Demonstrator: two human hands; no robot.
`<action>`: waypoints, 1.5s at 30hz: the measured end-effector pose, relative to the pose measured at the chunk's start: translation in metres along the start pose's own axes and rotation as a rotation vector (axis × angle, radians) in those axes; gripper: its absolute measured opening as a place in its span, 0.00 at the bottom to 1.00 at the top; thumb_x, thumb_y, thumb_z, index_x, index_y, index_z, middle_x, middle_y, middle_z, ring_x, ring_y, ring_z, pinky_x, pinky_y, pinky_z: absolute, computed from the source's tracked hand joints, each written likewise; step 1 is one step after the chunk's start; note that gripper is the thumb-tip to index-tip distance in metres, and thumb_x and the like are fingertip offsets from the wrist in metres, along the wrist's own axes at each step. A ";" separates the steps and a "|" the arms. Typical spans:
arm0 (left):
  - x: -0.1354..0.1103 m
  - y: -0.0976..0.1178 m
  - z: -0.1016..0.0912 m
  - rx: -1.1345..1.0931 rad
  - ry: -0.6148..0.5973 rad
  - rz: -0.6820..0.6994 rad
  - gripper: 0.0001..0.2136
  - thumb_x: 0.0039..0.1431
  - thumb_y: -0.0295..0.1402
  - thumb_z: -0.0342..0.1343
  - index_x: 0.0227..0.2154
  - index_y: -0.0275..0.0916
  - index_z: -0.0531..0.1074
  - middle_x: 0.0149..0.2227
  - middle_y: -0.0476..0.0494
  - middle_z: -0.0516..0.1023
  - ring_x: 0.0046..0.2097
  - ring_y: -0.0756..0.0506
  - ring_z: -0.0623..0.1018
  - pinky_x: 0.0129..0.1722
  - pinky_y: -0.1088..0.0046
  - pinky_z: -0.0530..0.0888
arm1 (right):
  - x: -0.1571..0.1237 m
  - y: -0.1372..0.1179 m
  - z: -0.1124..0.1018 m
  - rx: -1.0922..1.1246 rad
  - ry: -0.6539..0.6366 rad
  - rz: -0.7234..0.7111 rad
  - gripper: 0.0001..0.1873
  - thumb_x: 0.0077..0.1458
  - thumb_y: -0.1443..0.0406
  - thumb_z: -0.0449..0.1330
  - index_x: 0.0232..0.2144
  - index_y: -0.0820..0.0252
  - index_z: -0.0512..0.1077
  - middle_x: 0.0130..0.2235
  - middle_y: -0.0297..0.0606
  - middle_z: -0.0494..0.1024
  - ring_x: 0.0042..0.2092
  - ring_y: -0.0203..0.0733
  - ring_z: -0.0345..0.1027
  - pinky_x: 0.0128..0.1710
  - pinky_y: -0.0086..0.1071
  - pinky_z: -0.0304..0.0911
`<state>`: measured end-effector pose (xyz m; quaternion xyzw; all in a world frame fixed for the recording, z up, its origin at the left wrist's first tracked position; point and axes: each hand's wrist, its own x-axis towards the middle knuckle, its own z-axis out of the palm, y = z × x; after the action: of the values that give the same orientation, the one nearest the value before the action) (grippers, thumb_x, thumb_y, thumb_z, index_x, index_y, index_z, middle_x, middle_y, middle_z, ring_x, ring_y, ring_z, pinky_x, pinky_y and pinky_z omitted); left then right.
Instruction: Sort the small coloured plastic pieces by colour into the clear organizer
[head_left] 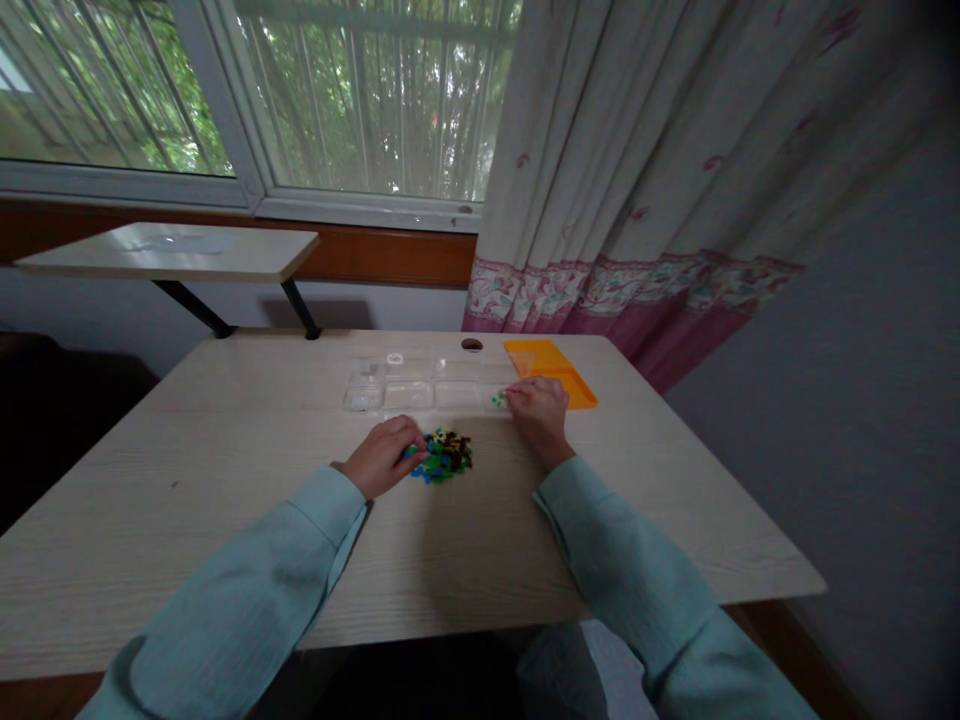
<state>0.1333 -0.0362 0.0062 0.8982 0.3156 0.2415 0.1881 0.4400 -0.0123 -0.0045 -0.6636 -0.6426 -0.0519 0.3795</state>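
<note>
A mixed pile of small plastic pieces [448, 456], in green, blue, yellow and dark brown, lies on the table. At its left edge is my left hand [384, 456], with thumb and fingers bent together over some blue and green pieces. Whatever is between those fingertips is too small to name. Behind the pile stands a clear compartment tray [409, 395]. My right hand [537, 408] reaches over the tray's front right compartment with its fingertips pinched. Several small green pieces [498, 399] show right beside those fingertips; whether one is still held is hidden.
Orange flat panels [577, 388] lie at the tray's right, partly behind my right hand. A round dark hole [472, 345] is near the back edge of the wooden table [247, 450]. A raised shelf [247, 252] stands at the back left, and a curtain [577, 200] hangs behind.
</note>
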 end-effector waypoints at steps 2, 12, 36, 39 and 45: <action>0.000 0.000 0.000 -0.008 0.007 -0.007 0.08 0.61 0.37 0.51 0.34 0.39 0.70 0.37 0.42 0.71 0.41 0.45 0.71 0.43 0.67 0.69 | 0.000 0.001 0.000 -0.012 0.002 -0.013 0.13 0.54 0.57 0.57 0.30 0.55 0.78 0.38 0.41 0.76 0.45 0.50 0.57 0.47 0.45 0.48; 0.001 -0.002 0.002 -0.088 0.118 -0.067 0.09 0.62 0.37 0.49 0.34 0.37 0.69 0.35 0.43 0.70 0.39 0.46 0.70 0.41 0.68 0.69 | 0.002 -0.001 0.001 -0.041 0.012 -0.006 0.15 0.57 0.57 0.55 0.32 0.57 0.78 0.37 0.41 0.76 0.44 0.49 0.59 0.47 0.44 0.50; 0.004 0.000 0.004 -0.143 0.267 -0.193 0.09 0.61 0.37 0.52 0.33 0.37 0.71 0.31 0.47 0.70 0.36 0.48 0.70 0.36 0.73 0.67 | -0.040 -0.093 0.009 0.331 -0.311 -0.471 0.08 0.57 0.61 0.60 0.36 0.55 0.78 0.34 0.38 0.78 0.40 0.41 0.66 0.45 0.38 0.57; 0.003 0.000 0.006 -0.159 0.258 -0.171 0.09 0.61 0.37 0.51 0.33 0.38 0.71 0.31 0.46 0.70 0.35 0.48 0.70 0.36 0.73 0.67 | -0.039 -0.094 0.009 0.380 -0.322 -0.426 0.06 0.55 0.62 0.62 0.33 0.57 0.78 0.33 0.37 0.78 0.39 0.40 0.67 0.44 0.37 0.58; 0.003 -0.002 0.005 -0.161 0.250 -0.140 0.11 0.64 0.36 0.47 0.39 0.38 0.72 0.35 0.44 0.72 0.39 0.47 0.72 0.40 0.70 0.69 | -0.038 -0.092 0.007 0.440 -0.305 -0.395 0.06 0.55 0.62 0.61 0.31 0.57 0.77 0.31 0.36 0.78 0.38 0.40 0.67 0.42 0.36 0.59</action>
<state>0.1369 -0.0340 0.0023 0.8190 0.3781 0.3620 0.2350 0.3490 -0.0495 0.0099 -0.4285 -0.8041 0.1156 0.3955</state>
